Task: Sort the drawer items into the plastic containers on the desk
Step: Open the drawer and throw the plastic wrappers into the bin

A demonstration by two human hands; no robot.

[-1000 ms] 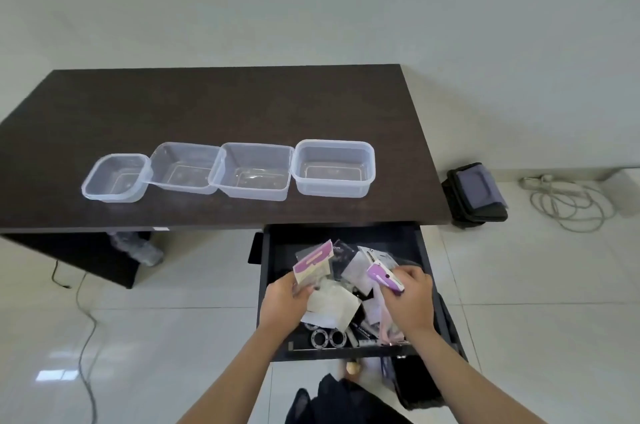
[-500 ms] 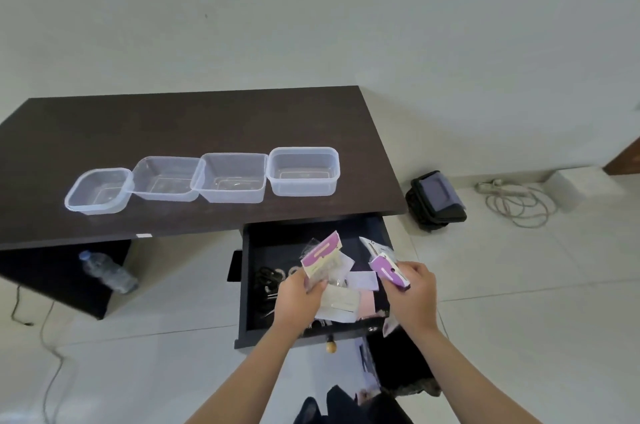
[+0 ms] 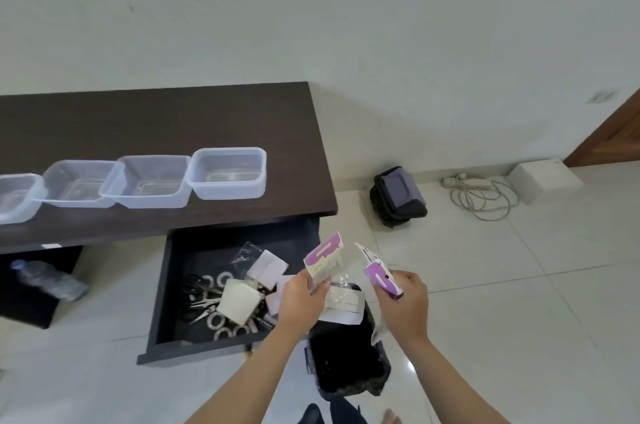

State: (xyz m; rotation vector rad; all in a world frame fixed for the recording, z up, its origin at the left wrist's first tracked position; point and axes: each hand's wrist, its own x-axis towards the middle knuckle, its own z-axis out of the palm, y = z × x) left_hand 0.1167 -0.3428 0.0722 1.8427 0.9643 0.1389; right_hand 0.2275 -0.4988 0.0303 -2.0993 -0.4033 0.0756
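Head view: left hand [image 3: 300, 295] pinches a flat purple-and-white packet [image 3: 323, 259], tilted upright, above the open dark drawer's [image 3: 162, 299] right end. Right hand [image 3: 403, 302] grips a similar purple-headed packet [image 3: 379, 273] beside it, apart. Scissors [image 3: 199, 299], tape rolls and white cards lie in the drawer. Four clear plastic containers [image 3: 228, 172] stand in a row on the desk [image 3: 156, 119].

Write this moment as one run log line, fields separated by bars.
left hand: holds purple packet | right hand: holds purple-capped packet | containers: empty | drawer: open
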